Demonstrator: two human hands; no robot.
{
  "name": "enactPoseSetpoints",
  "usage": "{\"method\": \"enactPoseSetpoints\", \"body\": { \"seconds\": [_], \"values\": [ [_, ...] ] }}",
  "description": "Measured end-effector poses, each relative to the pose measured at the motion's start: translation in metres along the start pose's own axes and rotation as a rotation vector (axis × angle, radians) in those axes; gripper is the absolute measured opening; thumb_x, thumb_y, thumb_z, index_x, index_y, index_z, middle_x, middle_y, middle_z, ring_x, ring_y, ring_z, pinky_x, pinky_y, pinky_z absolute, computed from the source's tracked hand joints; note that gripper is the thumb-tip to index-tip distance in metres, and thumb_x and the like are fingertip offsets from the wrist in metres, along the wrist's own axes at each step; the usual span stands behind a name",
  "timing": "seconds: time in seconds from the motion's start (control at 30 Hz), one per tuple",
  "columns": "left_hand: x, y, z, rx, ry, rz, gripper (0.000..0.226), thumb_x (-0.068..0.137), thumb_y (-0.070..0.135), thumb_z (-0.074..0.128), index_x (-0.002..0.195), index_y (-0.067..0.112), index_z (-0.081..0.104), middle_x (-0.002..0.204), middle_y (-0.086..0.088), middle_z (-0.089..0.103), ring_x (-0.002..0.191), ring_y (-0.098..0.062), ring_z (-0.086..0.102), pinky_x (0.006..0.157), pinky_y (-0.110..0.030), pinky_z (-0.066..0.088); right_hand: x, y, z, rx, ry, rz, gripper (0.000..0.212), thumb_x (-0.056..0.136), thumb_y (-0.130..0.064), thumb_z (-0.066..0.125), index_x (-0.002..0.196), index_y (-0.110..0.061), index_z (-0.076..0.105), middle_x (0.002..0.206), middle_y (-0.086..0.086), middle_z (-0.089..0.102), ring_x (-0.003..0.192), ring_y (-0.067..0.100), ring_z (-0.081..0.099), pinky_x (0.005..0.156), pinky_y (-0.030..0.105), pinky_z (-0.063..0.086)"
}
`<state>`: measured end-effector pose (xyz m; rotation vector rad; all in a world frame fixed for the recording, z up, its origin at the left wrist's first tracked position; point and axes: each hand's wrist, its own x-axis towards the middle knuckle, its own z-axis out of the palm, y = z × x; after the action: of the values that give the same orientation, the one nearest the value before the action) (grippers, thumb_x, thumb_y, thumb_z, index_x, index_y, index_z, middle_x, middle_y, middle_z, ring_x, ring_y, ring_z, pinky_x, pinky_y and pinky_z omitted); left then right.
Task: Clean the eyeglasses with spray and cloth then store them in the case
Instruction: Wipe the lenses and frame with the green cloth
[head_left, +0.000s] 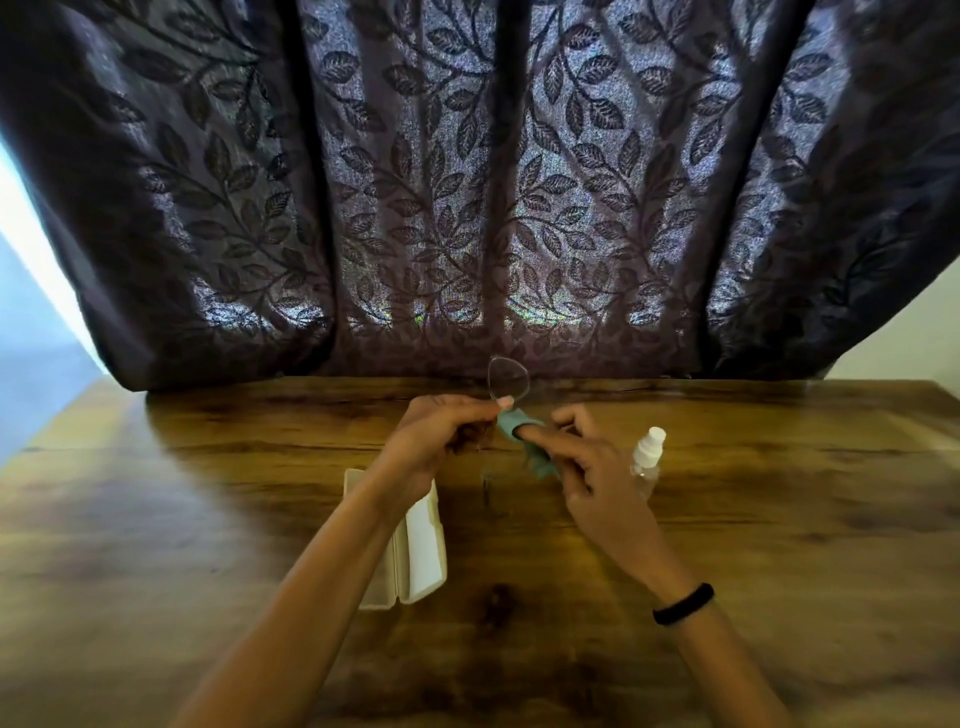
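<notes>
Thin-framed eyeglasses (508, 380) stand on end above the wooden table (208, 519), one clear lens pointing up. My left hand (441, 436) pinches them at the frame. My right hand (576, 452) holds a teal cloth (524, 439) wrapped over its fingers, and the cloth touches the lower part of the glasses. A cream glasses case (415, 545) lies open on the table under my left forearm. A small clear spray bottle (648, 457) with a white cap stands just right of my right hand.
A dark leaf-patterned curtain (467, 182) hangs along the table's far edge. A black band (683, 604) circles my right wrist. Bare wood stretches to the left and right of my arms.
</notes>
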<state>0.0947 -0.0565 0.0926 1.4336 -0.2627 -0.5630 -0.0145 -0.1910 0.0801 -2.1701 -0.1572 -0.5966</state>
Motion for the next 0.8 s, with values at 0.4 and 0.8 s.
{"method": "enactPoseSetpoints", "body": {
  "seconds": [0.4, 0.8],
  "values": [
    [0.001, 0.0, -0.006, -0.1, 0.057, -0.029, 0.014, 0.049, 0.023, 0.079, 0.052, 0.015, 0.068, 0.048, 0.003, 0.056, 0.047, -0.01, 0.049, 0.053, -0.022, 0.039, -0.014, -0.011, 0.004, -0.218, -0.19, -0.05, 0.054, 0.077, 0.017, 0.046, 0.114, -0.018, 0.063, 0.109, -0.004, 0.044, 0.106, 0.015, 0.046, 0.082, 0.023, 0.047],
    [0.002, -0.003, 0.002, -0.163, 0.019, -0.033, 0.009, 0.064, 0.014, 0.074, 0.058, 0.01, 0.069, 0.048, 0.004, 0.061, 0.047, -0.007, 0.052, 0.052, -0.019, 0.041, 0.0, -0.009, -0.002, -0.248, -0.074, -0.04, 0.056, 0.075, 0.02, 0.044, 0.116, -0.014, 0.062, 0.104, 0.003, 0.044, 0.095, 0.015, 0.046, 0.076, 0.025, 0.046]
  ]
}}
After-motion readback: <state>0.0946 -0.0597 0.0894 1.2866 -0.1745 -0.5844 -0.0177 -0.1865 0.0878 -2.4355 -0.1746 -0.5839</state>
